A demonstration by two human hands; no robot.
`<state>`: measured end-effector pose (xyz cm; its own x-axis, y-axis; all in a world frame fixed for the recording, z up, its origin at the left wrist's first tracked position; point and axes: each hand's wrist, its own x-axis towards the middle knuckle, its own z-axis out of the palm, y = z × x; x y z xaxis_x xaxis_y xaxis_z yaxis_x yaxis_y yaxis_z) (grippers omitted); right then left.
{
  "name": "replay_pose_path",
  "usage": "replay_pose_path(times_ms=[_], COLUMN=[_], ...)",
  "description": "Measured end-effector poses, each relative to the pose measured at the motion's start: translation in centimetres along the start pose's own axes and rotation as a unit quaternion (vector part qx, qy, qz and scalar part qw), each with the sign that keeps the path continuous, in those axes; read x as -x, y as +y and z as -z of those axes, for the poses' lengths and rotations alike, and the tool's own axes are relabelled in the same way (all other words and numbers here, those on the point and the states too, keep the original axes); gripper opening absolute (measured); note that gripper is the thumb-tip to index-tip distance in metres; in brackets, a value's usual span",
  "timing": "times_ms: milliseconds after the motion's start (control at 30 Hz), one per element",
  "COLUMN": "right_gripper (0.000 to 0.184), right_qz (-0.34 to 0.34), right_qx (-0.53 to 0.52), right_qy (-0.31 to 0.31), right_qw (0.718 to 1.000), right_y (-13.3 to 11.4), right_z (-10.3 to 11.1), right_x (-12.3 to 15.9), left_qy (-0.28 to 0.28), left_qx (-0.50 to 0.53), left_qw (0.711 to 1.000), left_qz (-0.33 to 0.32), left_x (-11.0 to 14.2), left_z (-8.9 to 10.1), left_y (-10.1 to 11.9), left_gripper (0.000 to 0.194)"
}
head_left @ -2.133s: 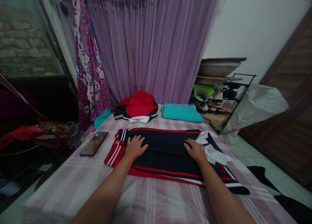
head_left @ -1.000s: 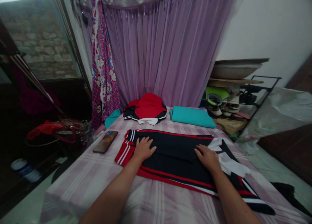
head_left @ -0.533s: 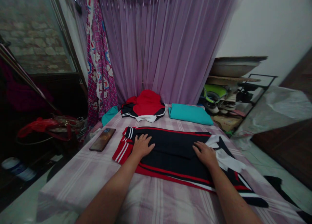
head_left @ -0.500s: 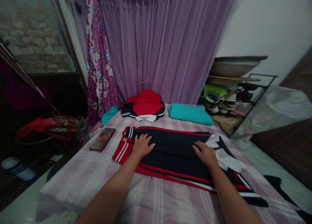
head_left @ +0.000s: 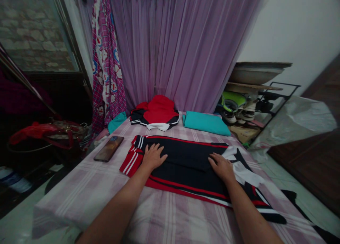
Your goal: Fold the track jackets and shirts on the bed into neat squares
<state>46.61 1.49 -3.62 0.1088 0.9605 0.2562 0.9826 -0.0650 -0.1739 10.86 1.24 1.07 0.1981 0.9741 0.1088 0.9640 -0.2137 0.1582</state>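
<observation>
A navy jacket with red and white trim lies flat, folded lengthwise, across the table in front of me. Its striped red and navy cuffs or hem are at the left end, and a white collar part shows at the right. My left hand rests on the jacket near the striped end, fingers spread. Flat on the cloth near the collar end is my right hand, its fingers stretched out too. Neither hand grips anything. The underside of the jacket is hidden.
A plaid tablecloth covers the table. At the left lies a phone. Behind the jacket are a bunched red and navy garment and a folded teal cloth. A shoe rack stands at the right, beyond the table edge.
The view has shifted slightly, so everything sits a little farther left. Both hands stay flat on the jacket, and the jacket keeps its shape.
</observation>
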Motion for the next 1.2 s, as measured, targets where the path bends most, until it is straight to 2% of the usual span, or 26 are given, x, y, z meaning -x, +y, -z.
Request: replay_pose_path(times_ms=[200,333,467,533,667,733,833,900,967,1100,1200], right_gripper=[0.042,0.04,0.038,0.04,0.049,0.053,0.056,0.059,0.06,0.061,0.059], right_qz=[-0.007,0.021,0.06,0.07,0.101,0.065,-0.033,-0.063,-0.06,-0.049,-0.06], right_qx=[0.024,0.07,0.093,0.086,0.098,0.123,0.149,0.15,0.145,0.135,0.135], right_qy=[-0.021,-0.04,-0.047,-0.045,-0.068,-0.084,-0.084,-0.074,-0.066,-0.067,-0.089], right_qw=[0.999,0.997,0.993,0.993,0.988,0.987,0.985,0.984,0.985,0.987,0.985], right_y=[-1.3,-2.3,-3.6,-4.3,-4.1,-2.7,0.2,1.6,2.3,2.3,1.9], right_z=[1.4,3.2,5.0,5.3,4.3,3.4,2.1,1.4,1.0,1.1,1.7], right_x=[0.6,0.6,-1.1,-2.6,-5.5,-6.5,-7.0,-7.0,-6.8,-6.7,-7.0], left_qy=[-0.039,-0.081,-0.008,0.021,-0.003,-0.021,-0.011,0.001,0.006,0.006,0.01], left_qx=[0.002,0.015,0.01,-0.028,-0.091,-0.09,-0.082,-0.079,-0.074,-0.064,-0.057], left_qw=[0.999,0.996,0.997,0.997,0.996,0.995,0.996,0.996,0.997,0.997,0.998], left_qz=[0.004,-0.018,-0.078,-0.069,0.005,0.032,0.038,0.034,0.033,0.037,0.037], left_x=[-0.2,-1.0,-2.8,-3.8,-5.2,-5.4,-5.4,-5.4,-5.4,-5.4,-5.2], left_z=[0.7,2.3,4.4,4.8,3.2,1.9,0.6,0.3,0.3,0.7,0.8], left_y=[0.2,-0.4,-2.7,-4.3,-7.2,-8.1,-8.7,-8.8,-8.7,-8.6,-8.4], left_gripper=[0.06,0.057,0.052,0.052,0.057,0.06,0.06,0.059,0.058,0.058,0.057])
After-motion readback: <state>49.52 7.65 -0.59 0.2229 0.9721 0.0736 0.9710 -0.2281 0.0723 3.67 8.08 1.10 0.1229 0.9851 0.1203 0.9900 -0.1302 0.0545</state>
